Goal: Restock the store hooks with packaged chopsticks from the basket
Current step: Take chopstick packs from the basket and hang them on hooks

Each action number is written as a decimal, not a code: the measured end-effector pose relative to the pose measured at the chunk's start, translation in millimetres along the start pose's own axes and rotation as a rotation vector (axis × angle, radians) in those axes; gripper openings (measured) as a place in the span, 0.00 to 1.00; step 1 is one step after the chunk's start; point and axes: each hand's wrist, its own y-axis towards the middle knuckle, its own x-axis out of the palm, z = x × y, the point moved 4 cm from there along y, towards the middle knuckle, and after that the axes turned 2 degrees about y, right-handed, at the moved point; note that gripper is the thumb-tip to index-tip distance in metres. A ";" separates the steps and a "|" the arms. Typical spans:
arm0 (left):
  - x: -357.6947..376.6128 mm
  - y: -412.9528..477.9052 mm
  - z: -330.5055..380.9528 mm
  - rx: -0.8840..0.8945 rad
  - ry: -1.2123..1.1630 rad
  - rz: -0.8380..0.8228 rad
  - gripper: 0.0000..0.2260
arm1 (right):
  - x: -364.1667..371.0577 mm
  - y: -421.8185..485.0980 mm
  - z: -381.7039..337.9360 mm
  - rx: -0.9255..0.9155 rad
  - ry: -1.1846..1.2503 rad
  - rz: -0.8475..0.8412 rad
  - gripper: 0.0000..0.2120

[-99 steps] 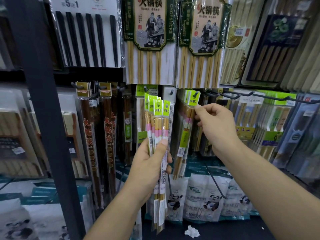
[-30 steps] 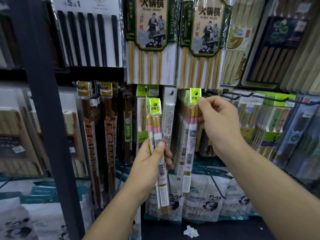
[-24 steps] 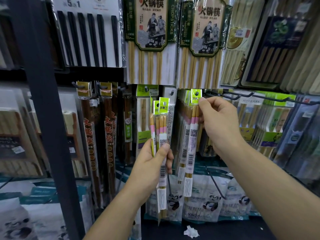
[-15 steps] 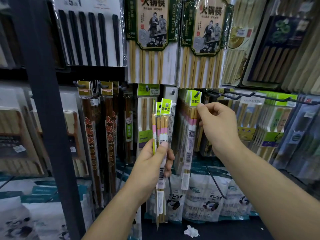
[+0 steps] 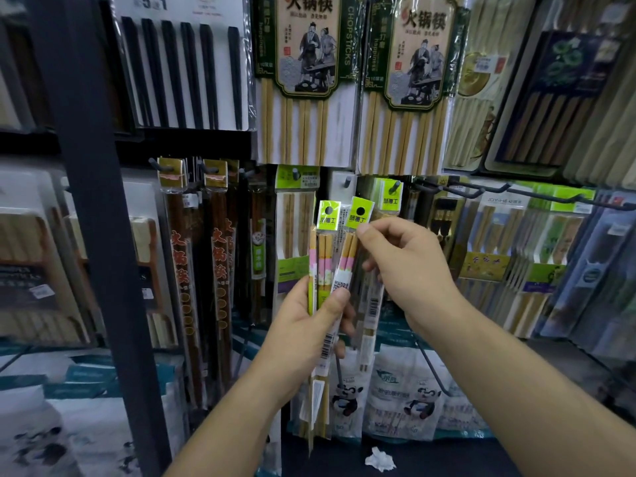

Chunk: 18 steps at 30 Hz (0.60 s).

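The display rack (image 5: 89,201) carries hanging chopstick packs behind and above both hands, and one green-headed pack (image 5: 390,201) already hangs on a hook (image 5: 396,185) just above the right fingertips. The left hand (image 5: 309,325) clamps a small bundle of packaged chopsticks (image 5: 325,256) upright, thumb pressed on its front. The right hand (image 5: 409,266) pinches the rightmost pack (image 5: 351,246) of that bundle just below its green header card (image 5: 360,212).
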 end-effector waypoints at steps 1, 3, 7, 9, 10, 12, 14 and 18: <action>0.3 -0.3 0.2 -0.013 -0.011 -0.003 0.06 | -0.7 0.5 0.2 0.009 0.021 0.012 0.09; -0.5 -1.6 -0.7 -0.054 -0.044 0.010 0.12 | -3.2 2.4 -1.1 0.015 0.080 0.049 0.10; -5.6 -1.0 -4.1 -0.115 -0.076 0.077 0.15 | -13.6 9.8 -6.8 0.001 0.173 0.117 0.15; -7.1 0.5 -2.4 -0.097 -0.048 0.093 0.16 | -18.5 13.6 -9.0 -0.012 0.189 0.143 0.18; -7.3 1.0 -1.4 -0.084 -0.024 0.096 0.15 | -20.1 15.6 -9.7 -0.018 0.183 0.153 0.19; -6.7 1.2 -0.7 -0.072 -0.022 0.098 0.13 | -21.9 19.6 -9.7 -0.028 0.154 0.162 0.18; -7.3 1.8 -0.4 -0.066 0.011 0.106 0.12 | -23.5 23.1 -7.8 -0.028 0.124 0.174 0.16; -6.9 2.4 2.0 -0.046 0.077 0.102 0.12 | -26.2 25.8 -4.4 -0.017 0.084 0.193 0.15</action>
